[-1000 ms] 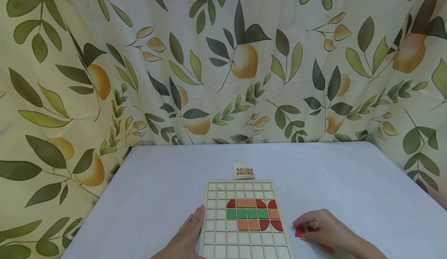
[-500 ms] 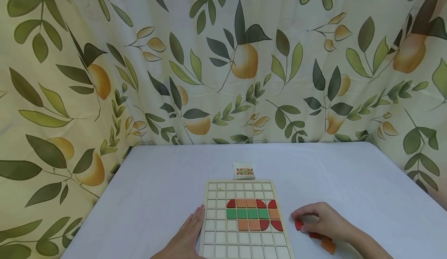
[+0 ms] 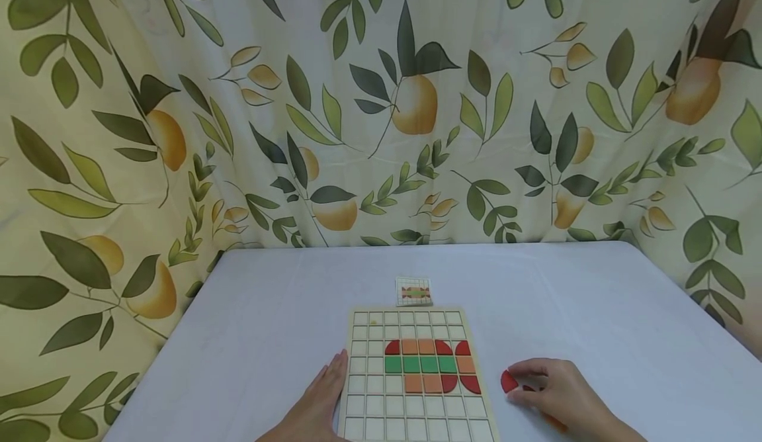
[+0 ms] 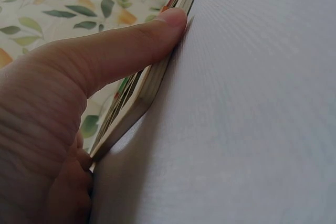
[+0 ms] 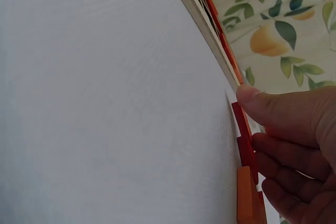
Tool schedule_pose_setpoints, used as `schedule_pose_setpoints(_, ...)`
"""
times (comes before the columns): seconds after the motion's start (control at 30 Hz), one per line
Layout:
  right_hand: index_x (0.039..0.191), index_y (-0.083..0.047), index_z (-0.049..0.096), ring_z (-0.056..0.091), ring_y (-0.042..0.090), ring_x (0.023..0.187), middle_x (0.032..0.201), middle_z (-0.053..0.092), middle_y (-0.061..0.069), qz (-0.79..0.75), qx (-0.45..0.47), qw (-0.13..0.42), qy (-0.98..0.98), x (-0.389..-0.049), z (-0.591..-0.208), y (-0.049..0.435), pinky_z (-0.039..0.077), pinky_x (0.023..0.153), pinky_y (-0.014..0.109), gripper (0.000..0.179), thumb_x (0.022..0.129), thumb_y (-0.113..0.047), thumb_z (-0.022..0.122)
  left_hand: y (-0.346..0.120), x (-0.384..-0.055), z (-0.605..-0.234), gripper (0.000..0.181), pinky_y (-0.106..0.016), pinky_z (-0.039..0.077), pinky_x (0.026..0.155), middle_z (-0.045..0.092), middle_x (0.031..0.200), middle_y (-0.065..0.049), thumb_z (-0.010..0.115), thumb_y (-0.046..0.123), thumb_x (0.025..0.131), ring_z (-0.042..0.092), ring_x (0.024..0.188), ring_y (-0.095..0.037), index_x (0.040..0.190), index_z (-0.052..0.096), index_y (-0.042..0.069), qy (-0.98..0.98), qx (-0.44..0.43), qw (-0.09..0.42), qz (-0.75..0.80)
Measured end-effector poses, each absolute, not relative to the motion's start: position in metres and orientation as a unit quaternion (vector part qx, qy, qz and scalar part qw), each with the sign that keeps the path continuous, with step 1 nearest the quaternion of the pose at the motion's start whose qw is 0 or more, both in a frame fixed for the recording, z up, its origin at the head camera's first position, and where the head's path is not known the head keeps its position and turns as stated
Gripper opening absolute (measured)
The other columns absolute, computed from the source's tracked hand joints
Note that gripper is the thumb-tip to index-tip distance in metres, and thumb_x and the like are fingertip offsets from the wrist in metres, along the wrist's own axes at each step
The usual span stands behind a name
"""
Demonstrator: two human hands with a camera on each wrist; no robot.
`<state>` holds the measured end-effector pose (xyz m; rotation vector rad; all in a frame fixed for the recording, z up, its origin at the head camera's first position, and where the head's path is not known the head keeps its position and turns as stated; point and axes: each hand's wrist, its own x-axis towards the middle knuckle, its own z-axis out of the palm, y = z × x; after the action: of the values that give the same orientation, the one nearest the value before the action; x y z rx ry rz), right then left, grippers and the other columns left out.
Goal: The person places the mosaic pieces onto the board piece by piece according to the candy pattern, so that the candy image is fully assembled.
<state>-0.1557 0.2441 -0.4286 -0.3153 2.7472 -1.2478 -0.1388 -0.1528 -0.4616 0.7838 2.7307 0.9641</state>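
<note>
A wooden grid board (image 3: 369,405) bears flat tiles: a row of green squares (image 3: 411,364), orange squares above and below it, and red quarter-circle tiles (image 3: 471,384). My left hand (image 3: 314,399) lies along the board's left side, fingers extended. In the left wrist view its thumb (image 4: 170,19) rests against the board's edge. Right of the board, my right hand (image 3: 556,389) has a red quarter-circle tile (image 3: 508,381) between thumb and index fingertips, low over the table. Further red (image 5: 247,156) and orange tiles (image 5: 245,195) lie under this hand, mostly hidden in the head view.
Behind the board lies a small card (image 3: 413,291) printed with a coloured grid pattern. A white cloth covers the table (image 3: 286,303). The leaf-and-fruit curtain (image 3: 381,184) hangs along its far edge and sides.
Between my right fingertips the red tile has turned and shifted slightly away from me. The right hand lifted a little, uncovering loose tiles, then lowered over them again. The left hand stays still.
</note>
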Motion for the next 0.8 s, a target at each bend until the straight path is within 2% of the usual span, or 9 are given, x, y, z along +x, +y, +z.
schedule_pose_setpoints(0.1,0.096,-0.002,0.069,0.064,0.015,0.085,0.094,0.067,0.005,-0.4,-0.1,0.04,0.91,-0.156,-0.431,0.241,0.052,0.07,0.024,0.043,0.065,-0.03,0.082,-0.153,-0.138,-0.462,0.127,-0.013,-0.007,0.102,0.012,0.15,-0.022,0.069,0.067,0.062,0.01,0.137,-0.033,0.143,0.008,-0.009,0.907,0.266,0.066,0.319)
schedule_pose_setpoints(0.3,0.093,-0.006,0.071,0.062,0.014,0.083,0.092,0.067,0.001,-0.356,-0.079,0.017,0.931,-0.158,-0.434,0.233,0.052,0.073,0.031,0.036,0.063,-0.021,0.084,-0.152,-0.137,-0.463,0.128,-0.024,0.0,0.108,0.011,0.151,-0.019,0.068,0.069,0.062,0.008,0.137,-0.031,0.144,0.006,-0.006,0.911,0.255,0.068,0.316)
schedule_pose_setpoints(0.47,0.092,-0.006,0.072,0.062,0.014,0.083,0.09,0.067,0.0,-0.349,-0.065,0.015,0.935,-0.16,-0.436,0.23,0.052,0.073,0.031,0.031,0.064,-0.012,0.083,-0.153,-0.137,-0.463,0.127,-0.017,-0.003,0.105,0.013,0.15,-0.021,0.067,0.069,0.063,0.011,0.137,-0.032,0.143,0.007,-0.008,0.912,0.264,0.058,0.309)
schedule_pose_setpoints(0.8,0.092,-0.005,0.072,0.061,0.017,0.085,0.089,0.068,0.002,-0.352,-0.032,0.014,0.935,-0.163,-0.435,0.225,0.052,0.074,0.035,0.03,0.064,-0.009,0.083,-0.153,-0.138,-0.461,0.127,-0.021,0.0,0.107,0.012,0.15,-0.02,0.069,0.068,0.062,0.009,0.137,-0.031,0.144,0.007,-0.006,0.91,0.259,0.07,0.315)
